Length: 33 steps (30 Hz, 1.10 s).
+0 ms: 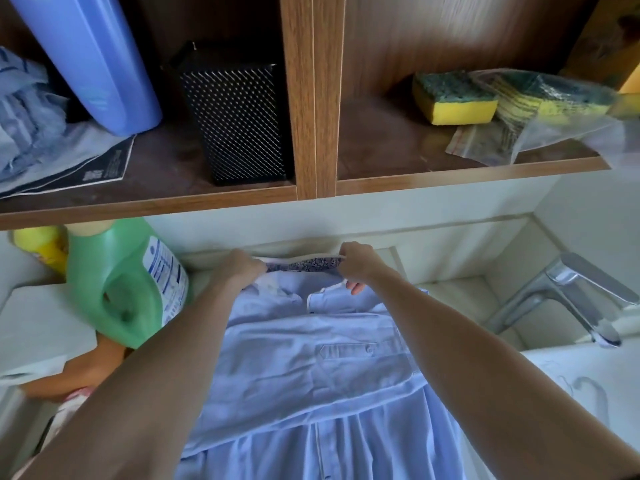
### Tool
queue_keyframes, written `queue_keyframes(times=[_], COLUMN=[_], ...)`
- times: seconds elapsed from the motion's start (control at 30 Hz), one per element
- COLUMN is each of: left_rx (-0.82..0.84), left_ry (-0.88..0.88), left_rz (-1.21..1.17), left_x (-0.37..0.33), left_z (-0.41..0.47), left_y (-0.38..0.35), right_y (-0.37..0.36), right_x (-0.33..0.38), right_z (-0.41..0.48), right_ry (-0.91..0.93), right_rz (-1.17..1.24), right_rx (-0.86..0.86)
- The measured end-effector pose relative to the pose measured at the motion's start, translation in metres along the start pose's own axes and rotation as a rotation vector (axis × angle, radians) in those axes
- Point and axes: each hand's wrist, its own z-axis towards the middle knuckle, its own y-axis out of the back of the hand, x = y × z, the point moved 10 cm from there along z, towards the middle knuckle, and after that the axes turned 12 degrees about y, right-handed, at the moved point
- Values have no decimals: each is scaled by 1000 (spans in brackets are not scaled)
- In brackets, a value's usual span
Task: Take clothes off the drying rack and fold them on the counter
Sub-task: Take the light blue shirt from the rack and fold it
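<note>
while both hands [301,266] pinch it, cotton shirt [311,368] lies flat.

I stand in a home laundry nook: detergent jug [121,285], sink tap [568,299], and sponges [453,102] on wooden shelves [304,98].

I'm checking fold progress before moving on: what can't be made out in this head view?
- Shirt hem and lower front: cut off by the bottom edge and partly covered by both forearms.
- Most fingertips of left hand and right hand: hidden by the collar they pinch.
- Green bottle cap: hidden by the shelf.
- Sponge bag: motion-blurred.
- Drying rack: out of view.
</note>
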Motion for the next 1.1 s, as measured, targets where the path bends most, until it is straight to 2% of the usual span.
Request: queue_keyframes(times=[0.13,0.23,0.3,0.4,0.43,0.57,0.7,0.77,0.87,0.93,1.0,1.1], left_rx=[-136,-190,-209,-187,-162,-152,-262,-241,-131,-117,-104,-250], left_ry=[-102,-190,-273,-321,-315,-325,-418,-465,-438,-396,-288,-42], left_rz=[-85,-295,-411,-473,-475,-448,-505,-500,-392,-293,-329,-532], left_x=[-14,-16,-7,27,42,97,137,148,161,167,169,183], left_z=[-25,-56,-82,-119,-129,-161,-218,-240,-247,-245,-238,-225], left_y=[37,68,80,67,55,12,-19,-43,-79,-86,-81,-48], right_y=[26,58,63,45,36,9,-15,-31,-56,-64,-61,-50], right_x=[7,24,28,11,4,-24,-51,-68,-103,-117,-120,-121], right_z=[-15,-34,-59,-101,-116,-166,-205,-218,-230,-234,-237,-236], right_ry=[11,200,315,315,284,202,114,49,-106,-161,-200,-261], right_rz=[250,309,467,770,801,721,714,696,549,511,555,569], right_rx=[-139,-307,-343,-358,-380,-589,-691,-703,-671,-655,-673,-683])
